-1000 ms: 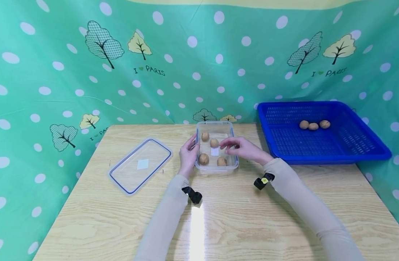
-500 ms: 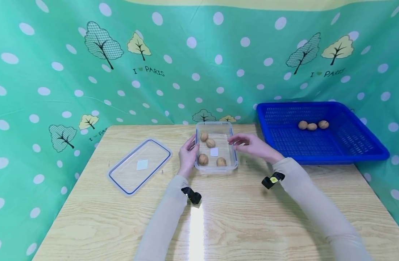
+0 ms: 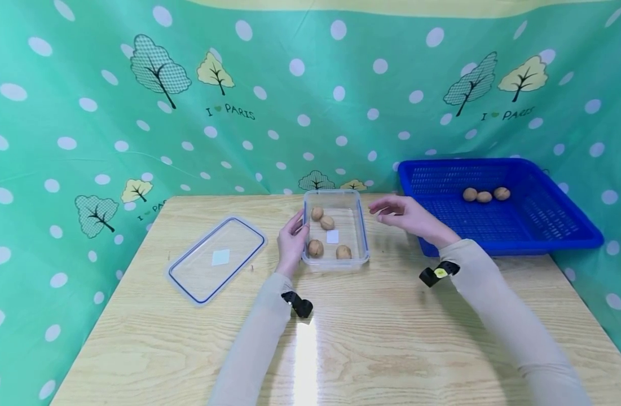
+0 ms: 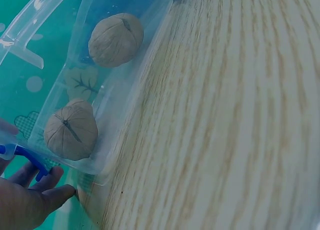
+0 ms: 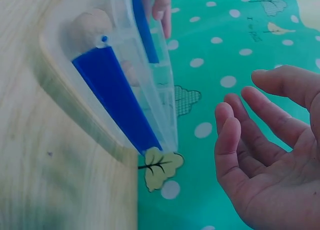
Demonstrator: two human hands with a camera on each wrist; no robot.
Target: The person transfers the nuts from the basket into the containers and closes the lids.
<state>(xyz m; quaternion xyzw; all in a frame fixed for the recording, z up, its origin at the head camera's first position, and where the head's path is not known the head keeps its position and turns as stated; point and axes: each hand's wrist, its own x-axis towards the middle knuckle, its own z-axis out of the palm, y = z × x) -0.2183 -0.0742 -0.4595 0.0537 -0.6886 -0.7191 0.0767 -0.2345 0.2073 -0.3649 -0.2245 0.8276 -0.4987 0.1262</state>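
Left hand [image 3: 291, 246] grips clear container [image 3: 349, 226]; right hand [image 3: 405, 214] loosely spread near blue basket [image 3: 513, 247]; lid [image 3: 235, 238] on table [image 3: 376, 349].

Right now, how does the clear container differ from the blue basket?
The clear container is see-through, while the blue basket is solid-coloured with perforated sides. The clear container is noticeably smaller than the blue basket. Four walnuts lie spread in the clear container; three show in the blue basket, side by side near its back. Both are open-topped.
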